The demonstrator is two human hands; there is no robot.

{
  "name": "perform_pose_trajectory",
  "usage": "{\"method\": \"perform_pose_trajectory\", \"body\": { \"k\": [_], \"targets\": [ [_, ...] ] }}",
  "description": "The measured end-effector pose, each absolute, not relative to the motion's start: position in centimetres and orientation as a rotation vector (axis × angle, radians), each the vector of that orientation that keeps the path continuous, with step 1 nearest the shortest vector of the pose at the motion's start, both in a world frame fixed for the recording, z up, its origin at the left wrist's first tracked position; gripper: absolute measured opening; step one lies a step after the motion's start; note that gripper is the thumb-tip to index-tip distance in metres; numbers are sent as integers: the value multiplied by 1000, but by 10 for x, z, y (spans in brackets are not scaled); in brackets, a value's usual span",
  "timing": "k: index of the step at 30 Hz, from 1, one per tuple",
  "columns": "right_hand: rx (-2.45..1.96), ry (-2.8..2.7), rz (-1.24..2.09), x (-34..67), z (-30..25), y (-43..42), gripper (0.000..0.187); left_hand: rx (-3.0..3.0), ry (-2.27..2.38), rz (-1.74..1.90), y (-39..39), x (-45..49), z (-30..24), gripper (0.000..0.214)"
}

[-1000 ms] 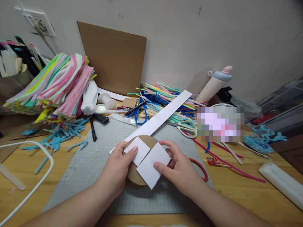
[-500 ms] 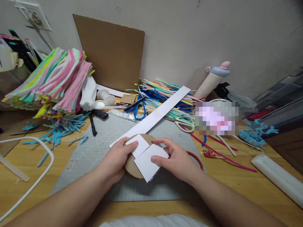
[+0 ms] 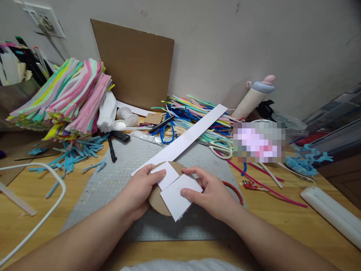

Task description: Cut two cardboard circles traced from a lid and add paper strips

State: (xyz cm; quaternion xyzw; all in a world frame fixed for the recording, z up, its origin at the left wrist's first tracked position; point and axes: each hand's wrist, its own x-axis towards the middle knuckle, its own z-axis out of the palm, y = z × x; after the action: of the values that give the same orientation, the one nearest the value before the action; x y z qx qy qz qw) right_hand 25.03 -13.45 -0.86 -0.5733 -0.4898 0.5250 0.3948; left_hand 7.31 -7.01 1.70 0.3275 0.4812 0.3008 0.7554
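Above the grey cutting mat, my left hand (image 3: 141, 190) grips the left side of a round cardboard disc (image 3: 159, 203). Its thumb presses a small white card piece (image 3: 165, 176) onto the disc's face. A larger white card piece (image 3: 180, 195) overlaps the disc's lower right, its bottom corner sticking out past the rim. My right hand (image 3: 211, 190) is closed on that larger piece, thumb on top and fingers curled behind. Whether those fingers also hold the disc is hidden. Behind my hands a long white paper strip (image 3: 183, 141) lies slantwise.
Scissors (image 3: 221, 148) lie at the mat's (image 3: 93, 201) back right. Pipe cleaner bundles (image 3: 76, 94) stand at the left, with loose pipe cleaners (image 3: 194, 113) along the wall. A cardboard sheet (image 3: 134, 60) and a bottle (image 3: 252, 98) lean there. A red handle (image 3: 234, 190) shows beside my right hand.
The view has shifted slightly. Both hands keep the same hold on the disc and the white card pieces, with hardly any movement.
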Motion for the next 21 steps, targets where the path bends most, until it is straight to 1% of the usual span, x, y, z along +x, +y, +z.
{"method": "perform_pose_trajectory", "body": {
  "k": [13, 17, 21],
  "targets": [
    [-1489, -1277, 1313, 253, -10, -136, 47, 709, 1055, 664, -71, 73, 14, 14],
    [-1468, -1302, 1277, 256, -11, -135, 47, 710, 1034, 656, -72, 72, 14, 21],
    [-1340, -1178, 1302, 256, -7, -133, 60, 724, 941, 627, -72, 70, 16, 31]
  ]
}}
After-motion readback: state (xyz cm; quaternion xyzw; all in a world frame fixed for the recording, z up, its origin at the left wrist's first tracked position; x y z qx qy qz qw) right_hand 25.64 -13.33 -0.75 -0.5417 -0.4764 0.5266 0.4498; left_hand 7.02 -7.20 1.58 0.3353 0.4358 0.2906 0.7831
